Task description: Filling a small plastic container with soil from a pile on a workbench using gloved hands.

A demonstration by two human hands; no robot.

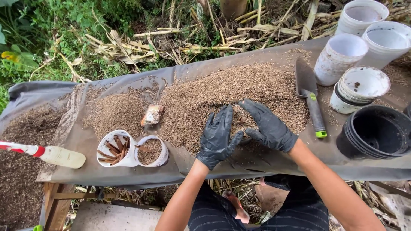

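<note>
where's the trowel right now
In the head view the trowel lies on the tarp-covered table, right of the gloved right hand, at the right edge of the husk pile, beside the white pots.

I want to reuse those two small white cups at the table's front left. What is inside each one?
The left cup holds brown bark-like strips, the right cup a fine brown husk-like mix. Their bottoms are covered by the contents.

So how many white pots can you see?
6: four stacked or lying at the table's far right, two near the left. Stacks may hide more.
</note>
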